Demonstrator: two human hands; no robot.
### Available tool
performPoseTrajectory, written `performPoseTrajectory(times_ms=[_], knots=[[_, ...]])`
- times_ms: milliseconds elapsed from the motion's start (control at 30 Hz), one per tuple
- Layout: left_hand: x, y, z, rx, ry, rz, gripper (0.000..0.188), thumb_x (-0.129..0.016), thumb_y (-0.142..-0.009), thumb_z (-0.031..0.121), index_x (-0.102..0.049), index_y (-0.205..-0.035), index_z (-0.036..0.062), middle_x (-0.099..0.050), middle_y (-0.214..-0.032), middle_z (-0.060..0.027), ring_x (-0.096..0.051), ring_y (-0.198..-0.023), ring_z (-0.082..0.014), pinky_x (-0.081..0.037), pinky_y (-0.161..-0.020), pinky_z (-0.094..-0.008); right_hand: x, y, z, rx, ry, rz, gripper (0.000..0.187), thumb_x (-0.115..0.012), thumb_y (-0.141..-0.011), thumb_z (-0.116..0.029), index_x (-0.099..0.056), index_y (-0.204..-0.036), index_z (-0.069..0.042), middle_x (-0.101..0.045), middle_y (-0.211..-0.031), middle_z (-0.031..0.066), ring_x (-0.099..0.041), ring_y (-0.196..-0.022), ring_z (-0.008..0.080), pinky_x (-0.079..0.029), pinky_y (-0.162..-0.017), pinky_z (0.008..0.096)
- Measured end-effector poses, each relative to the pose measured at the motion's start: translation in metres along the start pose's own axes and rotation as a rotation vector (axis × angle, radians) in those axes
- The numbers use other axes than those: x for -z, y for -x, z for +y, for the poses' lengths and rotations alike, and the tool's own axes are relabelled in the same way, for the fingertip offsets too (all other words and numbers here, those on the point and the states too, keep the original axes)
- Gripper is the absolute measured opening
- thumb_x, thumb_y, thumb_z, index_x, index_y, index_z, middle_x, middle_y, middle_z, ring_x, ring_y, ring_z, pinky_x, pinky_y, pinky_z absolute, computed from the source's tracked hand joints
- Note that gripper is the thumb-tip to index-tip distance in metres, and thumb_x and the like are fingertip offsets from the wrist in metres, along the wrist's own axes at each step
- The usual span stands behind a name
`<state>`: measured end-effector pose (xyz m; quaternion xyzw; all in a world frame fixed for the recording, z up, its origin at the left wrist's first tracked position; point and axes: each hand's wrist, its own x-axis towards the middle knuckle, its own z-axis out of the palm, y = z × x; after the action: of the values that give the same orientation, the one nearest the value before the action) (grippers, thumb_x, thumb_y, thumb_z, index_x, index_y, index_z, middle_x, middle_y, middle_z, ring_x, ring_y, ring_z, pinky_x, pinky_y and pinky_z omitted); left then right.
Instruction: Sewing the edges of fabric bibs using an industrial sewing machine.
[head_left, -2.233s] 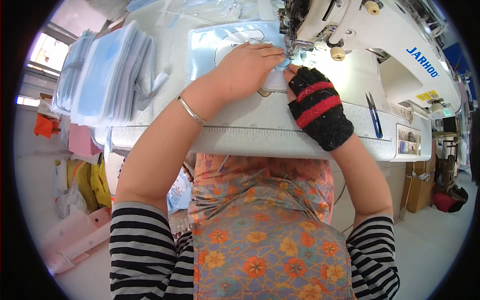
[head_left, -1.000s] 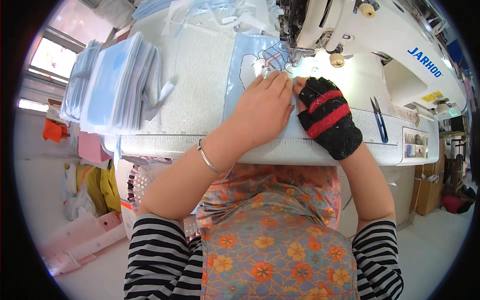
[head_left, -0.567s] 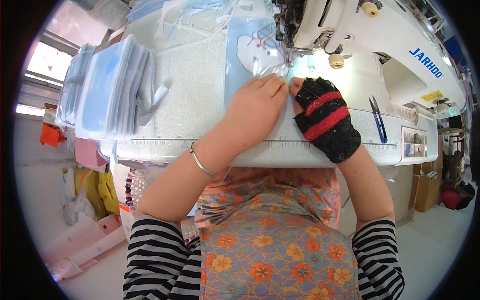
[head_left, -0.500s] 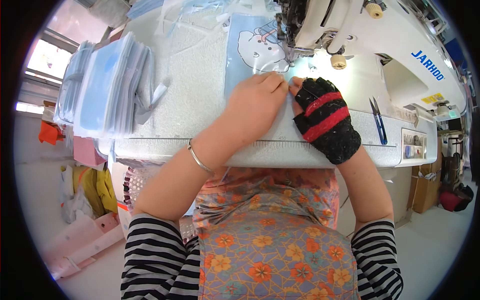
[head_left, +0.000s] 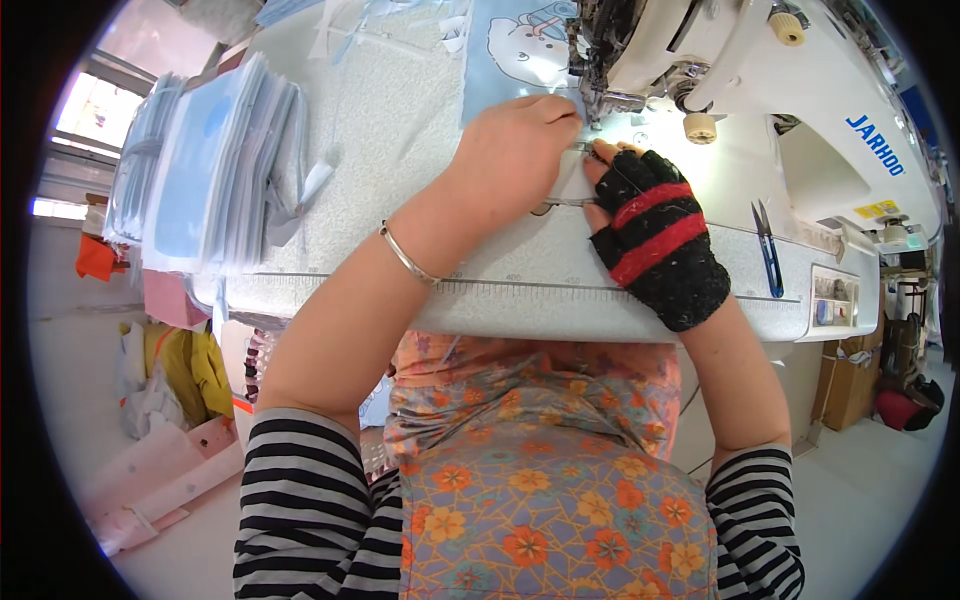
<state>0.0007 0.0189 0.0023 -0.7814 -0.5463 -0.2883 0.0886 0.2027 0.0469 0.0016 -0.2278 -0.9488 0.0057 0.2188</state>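
Note:
A light-blue printed piece (head_left: 520, 60) with a white cartoon figure and a glossy clear layer lies beside the sewing machine's needle area (head_left: 597, 112). My bare left hand (head_left: 525, 150), a silver bangle on its wrist, presses closed fingers on the near end of this piece and hides it. My right hand (head_left: 655, 230) wears a black fingerless glove with red stripes. Its fingertips are bent down close to the presser foot, just right of my left fingers. A thin grey strip (head_left: 572, 201) runs between the hands to my right thumb; its kind is unclear.
The white sewing machine (head_left: 800, 90) fills the far right. Blue-handled thread snips (head_left: 768, 250) lie right of my glove, near a small parts tray (head_left: 834, 300). A stack of blue clear-covered pieces (head_left: 210, 165) stands at the left. A ruler scale (head_left: 480, 283) follows the table's front edge.
The printed piece has slid away from me past the needle, my left hand moving with it. A thin grey strip now shows between my hands. The right hand has hardly moved.

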Motion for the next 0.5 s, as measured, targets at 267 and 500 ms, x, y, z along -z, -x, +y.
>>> performPoseTrajectory(times_ms=[267,500], knots=[[0.0009,0.0018,0.0001,-0.002,0.011,-0.016,0.031,-0.058,-0.072,-0.002,-0.066,-0.102,0.0035,-0.064,-0.108,-0.0079,-0.065,-0.094,-0.0283,-0.054,-0.079,-0.0380,-0.0030,0.0017,-0.0002,-0.023,-0.011,0.011,0.042,-0.062,-0.084,-0.015,-0.058,-0.123,-0.001,-0.057,-0.128,0.0161,-0.053,-0.119,0.0341,-0.039,-0.105,0.0454],[0.0025,0.0017,0.0019,0.010,-0.018,-0.025,0.035,-0.057,-0.073,-0.003,-0.066,-0.106,0.0043,-0.065,-0.114,-0.0079,-0.065,-0.096,-0.0278,-0.056,-0.078,-0.0377,-0.0016,0.0014,-0.0018,-0.030,-0.052,0.022,0.041,-0.063,-0.083,-0.013,-0.059,-0.122,-0.001,-0.057,-0.127,0.0164,-0.053,-0.119,0.0339,-0.040,-0.105,0.0450]])
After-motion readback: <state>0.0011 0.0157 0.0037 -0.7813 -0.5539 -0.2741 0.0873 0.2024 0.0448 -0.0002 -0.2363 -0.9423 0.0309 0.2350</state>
